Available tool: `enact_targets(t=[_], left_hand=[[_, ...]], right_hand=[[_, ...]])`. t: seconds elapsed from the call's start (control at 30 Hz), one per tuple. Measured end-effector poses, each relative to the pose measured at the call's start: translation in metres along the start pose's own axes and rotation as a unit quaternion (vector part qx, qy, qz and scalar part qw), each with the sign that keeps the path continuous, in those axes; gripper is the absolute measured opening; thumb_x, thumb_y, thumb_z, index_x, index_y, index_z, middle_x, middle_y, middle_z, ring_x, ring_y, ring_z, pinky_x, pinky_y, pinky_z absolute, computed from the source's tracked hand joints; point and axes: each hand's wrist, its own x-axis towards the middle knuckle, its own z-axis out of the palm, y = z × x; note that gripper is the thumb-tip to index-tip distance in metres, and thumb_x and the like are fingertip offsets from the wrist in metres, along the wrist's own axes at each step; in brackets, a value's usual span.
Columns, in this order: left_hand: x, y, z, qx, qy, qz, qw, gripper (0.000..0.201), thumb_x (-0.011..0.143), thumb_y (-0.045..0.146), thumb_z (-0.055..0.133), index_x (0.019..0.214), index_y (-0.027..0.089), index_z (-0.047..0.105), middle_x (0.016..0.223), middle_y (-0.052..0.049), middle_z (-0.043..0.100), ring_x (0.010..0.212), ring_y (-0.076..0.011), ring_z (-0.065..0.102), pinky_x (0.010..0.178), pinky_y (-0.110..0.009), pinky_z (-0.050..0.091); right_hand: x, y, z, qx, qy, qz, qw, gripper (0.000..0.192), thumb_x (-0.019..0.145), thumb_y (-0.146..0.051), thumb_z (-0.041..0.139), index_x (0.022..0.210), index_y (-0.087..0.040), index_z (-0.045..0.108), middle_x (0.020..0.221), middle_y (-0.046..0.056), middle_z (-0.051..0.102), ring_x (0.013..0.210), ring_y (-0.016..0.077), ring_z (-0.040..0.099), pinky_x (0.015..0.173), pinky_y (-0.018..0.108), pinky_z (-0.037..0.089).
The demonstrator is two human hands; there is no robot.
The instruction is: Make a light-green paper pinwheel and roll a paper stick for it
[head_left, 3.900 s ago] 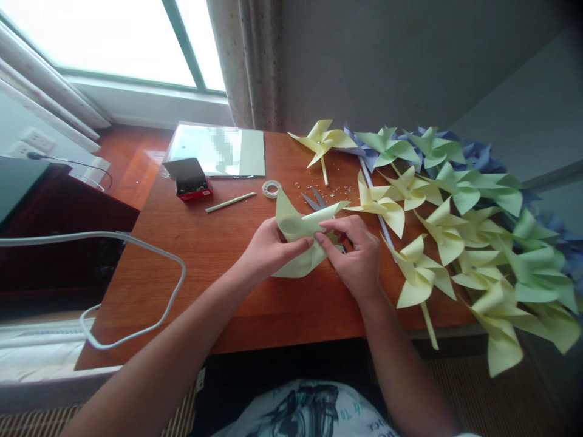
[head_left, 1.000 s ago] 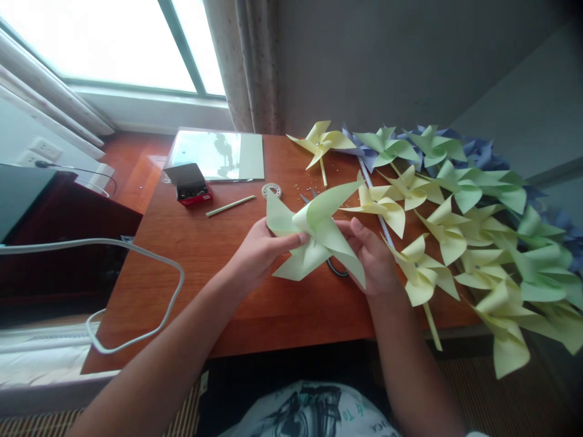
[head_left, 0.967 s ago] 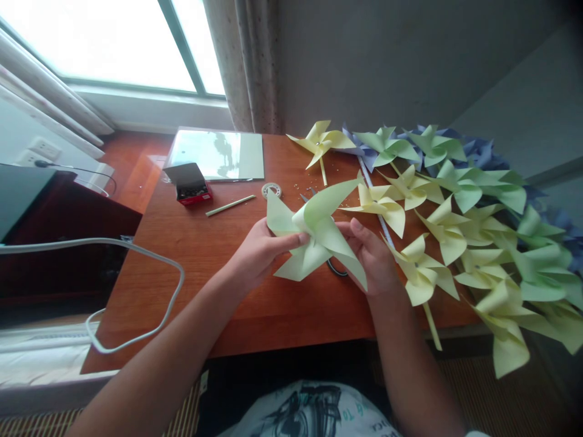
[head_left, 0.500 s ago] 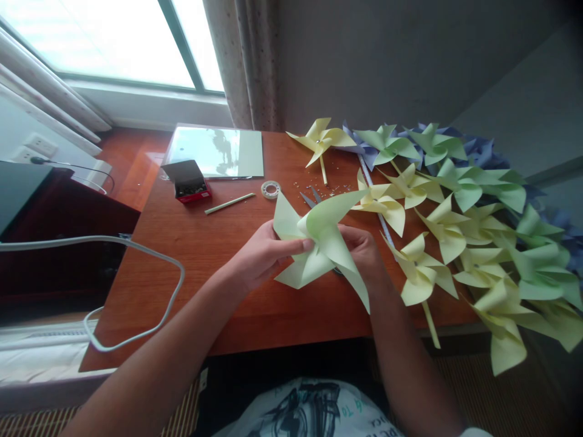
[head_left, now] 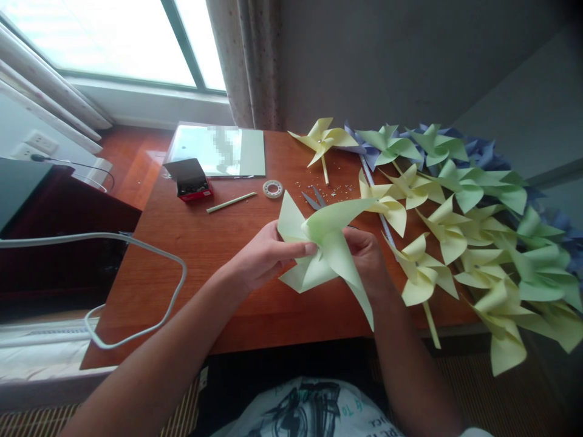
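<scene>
**Pinching the green pinwheel at its centre**

I hold the pale green paper pinwheel (head_left: 325, 249) just above the near middle of the wooden desk (head_left: 204, 243), its four blades folded in to the hub. My left hand (head_left: 262, 255) is closed on it, the thumb pressing the front of the centre where the tips meet. My right hand (head_left: 371, 258) sits behind the blades — it seems to grip the back, though the paper hides most of the fingers.

By my reckoning the folding is done and the centre is being held for fixing. The next move calls for a fastener through the hub without letting the tips slip — so one hand must keep the pinch while the other reaches.

Just beyond the pinwheel lie scissors (head_left: 314, 199), mostly hidden. Farther off are a roll of tape (head_left: 273, 189), a loose paper stick (head_left: 231, 202) and an open red box (head_left: 191, 180). To the right, finished pinwheels (head_left: 460, 212) in yellow, green and blue crowd the desk edge. A white cable (head_left: 136, 285) loops at the left.
</scene>
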Motion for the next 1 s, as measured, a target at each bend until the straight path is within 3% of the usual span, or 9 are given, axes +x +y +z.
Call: enact_targets(t=[0.2, 0.43, 0.53, 0.6, 0.7, 0.77, 0.87, 1.0], left_hand=[[0.000, -0.001, 0.001, -0.013, -0.006, 0.003, 1.000, 0.030, 0.067, 0.019, 0.089, 0.095, 0.013, 0.078, 0.092, -0.011, 0.080, 0.082, -0.0242, 0.076, 0.075, -0.030, 0.059], [0.001, 0.000, 0.000, -0.014, 0.028, 0.027, 0.999, 0.029, 0.068, 0.018, 0.088, 0.093, 0.013, 0.077, 0.094, -0.011, 0.080, 0.085, -0.0241, 0.075, 0.074, -0.028, 0.058], [0.003, 0.000, -0.001, 0.004, 0.072, 0.058, 0.996, 0.031, 0.067, 0.021, 0.089, 0.095, 0.013, 0.076, 0.096, -0.011, 0.080, 0.087, -0.0246, 0.075, 0.076, -0.029, 0.057], [0.005, -0.001, -0.003, 0.024, 0.121, 0.090, 0.988, 0.033, 0.067, 0.023, 0.089, 0.096, 0.013, 0.076, 0.096, -0.010, 0.080, 0.087, -0.0237, 0.074, 0.078, -0.030, 0.057], [0.008, -0.003, -0.006, 0.082, 0.207, 0.141, 0.965, 0.034, 0.065, 0.025, 0.090, 0.093, 0.013, 0.075, 0.092, -0.007, 0.079, 0.082, -0.0219, 0.072, 0.073, -0.029, 0.056], [0.009, -0.004, -0.007, 0.139, 0.257, 0.170, 0.941, 0.032, 0.064, 0.028, 0.090, 0.088, 0.012, 0.074, 0.086, -0.006, 0.077, 0.076, -0.0204, 0.070, 0.066, -0.027, 0.055], [0.009, -0.005, -0.004, 0.212, 0.293, 0.213, 0.908, 0.028, 0.066, 0.031, 0.088, 0.080, 0.012, 0.073, 0.078, -0.004, 0.074, 0.069, -0.0173, 0.066, 0.060, -0.024, 0.051], [0.008, -0.007, 0.001, 0.270, 0.293, 0.249, 0.883, 0.021, 0.070, 0.028, 0.084, 0.076, 0.014, 0.070, 0.074, -0.001, 0.072, 0.067, -0.0153, 0.063, 0.059, -0.023, 0.049]], right_hand=[[-0.001, -0.003, 0.001, 0.012, 0.012, 0.013, 1.000, 0.034, 0.064, -0.057, 0.089, 0.075, -0.027, 0.079, 0.070, 0.003, 0.075, 0.079, 0.0297, 0.075, 0.053, 0.035, 0.058], [0.004, 0.000, -0.001, -0.003, 0.035, 0.017, 0.999, 0.032, 0.062, -0.052, 0.090, 0.078, -0.026, 0.080, 0.074, 0.001, 0.077, 0.074, 0.0260, 0.074, 0.061, 0.035, 0.059], [0.007, 0.007, -0.004, -0.003, 0.083, 0.000, 0.997, 0.027, 0.066, -0.045, 0.090, 0.081, -0.025, 0.080, 0.079, 0.001, 0.079, 0.074, 0.0236, 0.074, 0.067, 0.035, 0.059], [0.008, 0.009, -0.005, -0.017, 0.150, -0.026, 0.988, 0.025, 0.072, -0.043, 0.087, 0.085, -0.024, 0.078, 0.083, 0.002, 0.079, 0.076, 0.0230, 0.074, 0.069, 0.035, 0.059], [0.007, 0.009, -0.006, -0.083, 0.261, -0.110, 0.956, 0.016, 0.084, -0.039, 0.079, 0.089, -0.024, 0.076, 0.086, 0.003, 0.077, 0.079, 0.0217, 0.072, 0.072, 0.035, 0.058], [0.005, 0.008, -0.004, -0.179, 0.286, -0.191, 0.922, 0.008, 0.089, -0.033, 0.075, 0.090, -0.025, 0.075, 0.088, 0.003, 0.075, 0.082, 0.0216, 0.070, 0.075, 0.036, 0.057], [0.003, 0.009, 0.000, -0.335, 0.231, -0.295, 0.864, 0.004, 0.090, -0.023, 0.073, 0.090, -0.026, 0.076, 0.087, 0.003, 0.072, 0.085, 0.0217, 0.066, 0.078, 0.037, 0.055], [0.004, 0.013, 0.006, -0.422, 0.180, -0.341, 0.820, 0.008, 0.090, -0.019, 0.072, 0.089, -0.026, 0.076, 0.081, 0.003, 0.072, 0.079, 0.0218, 0.064, 0.074, 0.037, 0.055]])
